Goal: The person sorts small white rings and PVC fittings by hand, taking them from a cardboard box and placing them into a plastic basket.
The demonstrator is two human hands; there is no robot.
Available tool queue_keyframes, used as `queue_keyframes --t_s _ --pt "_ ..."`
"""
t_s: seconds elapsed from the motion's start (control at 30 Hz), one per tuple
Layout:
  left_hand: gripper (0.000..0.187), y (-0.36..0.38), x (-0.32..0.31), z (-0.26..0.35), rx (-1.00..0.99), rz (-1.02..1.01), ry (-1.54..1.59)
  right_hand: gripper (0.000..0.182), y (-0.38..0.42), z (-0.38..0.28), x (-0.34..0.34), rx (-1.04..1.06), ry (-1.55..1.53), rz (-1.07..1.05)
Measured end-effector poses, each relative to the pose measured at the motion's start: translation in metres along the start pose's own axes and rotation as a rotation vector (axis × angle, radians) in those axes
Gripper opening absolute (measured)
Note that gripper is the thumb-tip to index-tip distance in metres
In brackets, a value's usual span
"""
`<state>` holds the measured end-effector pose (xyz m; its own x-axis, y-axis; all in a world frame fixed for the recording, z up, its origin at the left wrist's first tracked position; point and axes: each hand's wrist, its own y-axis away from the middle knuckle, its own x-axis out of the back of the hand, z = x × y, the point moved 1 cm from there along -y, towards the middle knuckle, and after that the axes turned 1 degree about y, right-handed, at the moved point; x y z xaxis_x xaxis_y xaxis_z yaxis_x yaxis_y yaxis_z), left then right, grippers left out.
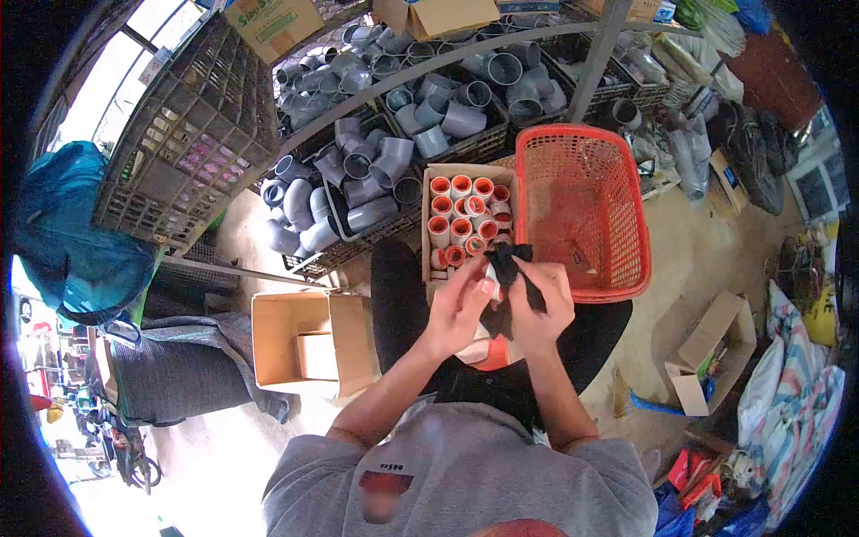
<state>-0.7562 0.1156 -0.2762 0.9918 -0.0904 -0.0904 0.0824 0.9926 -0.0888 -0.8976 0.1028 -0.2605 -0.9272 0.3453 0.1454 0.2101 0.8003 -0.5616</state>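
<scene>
Both hands meet above my lap, in front of a cardboard box [427,201] of white pipe fittings [439,225] with orange insides. My left hand [458,309] is closed around a small white piece [494,282], which looks like one of those fittings and is mostly hidden by fingers and cloth. A crumpled black cloth [510,264] is pinched in my right hand [542,307], pressed against the white piece. The red plastic basket [642,215] stands just beyond my right hand, beside the box.
Crates of grey pipe elbows and couplings [431,140] stand ahead. An open cardboard box [268,345] sits at left, near a dark rolled mat [183,367]. Another open carton [707,340] lies on the floor at right. A metal post [598,67] rises behind the basket.
</scene>
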Motion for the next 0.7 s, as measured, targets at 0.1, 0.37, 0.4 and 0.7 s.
queue_keyframes --t_s 0.1,0.37,0.4,0.7 --pt "0.046 -0.009 0.005 0.020 -0.086 -0.007 0.130 0.025 0.018 -0.006 -0.004 0.100 -0.045 -0.073" --pt "0.052 -0.002 0.010 0.015 -0.179 0.064 -0.030 0.022 0.000 -0.004 -0.011 -0.060 -0.041 0.065" --pt "0.050 0.001 0.010 0.016 -0.157 0.030 -0.043 0.023 -0.001 -0.002 -0.012 -0.045 -0.033 0.064" --pt "0.045 -0.010 0.019 0.016 -0.148 0.058 -0.089 0.016 -0.001 -0.022 -0.013 -0.114 -0.093 -0.039"
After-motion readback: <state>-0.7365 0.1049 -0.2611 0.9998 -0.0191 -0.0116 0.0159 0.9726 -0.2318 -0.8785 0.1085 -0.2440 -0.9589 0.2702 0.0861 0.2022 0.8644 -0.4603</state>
